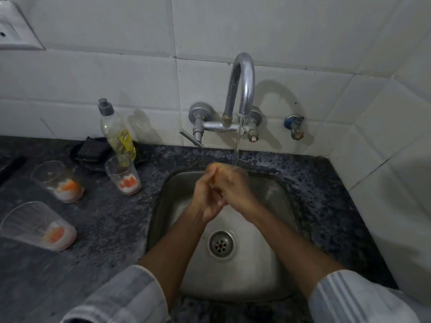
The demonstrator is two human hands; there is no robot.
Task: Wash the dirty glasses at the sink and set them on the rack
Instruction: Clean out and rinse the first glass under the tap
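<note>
Both hands, left (206,197) and right (234,187), clasp a blurred glass (222,170) under the tap's (241,85) stream over the sink (277,199), while three dirty glasses (123,174) stand on the counter (112,220) to the left

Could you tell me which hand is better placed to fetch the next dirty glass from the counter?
Left, probably. The three waiting glasses all stand on the counter to the sink's left, nearer the left hand.
</note>
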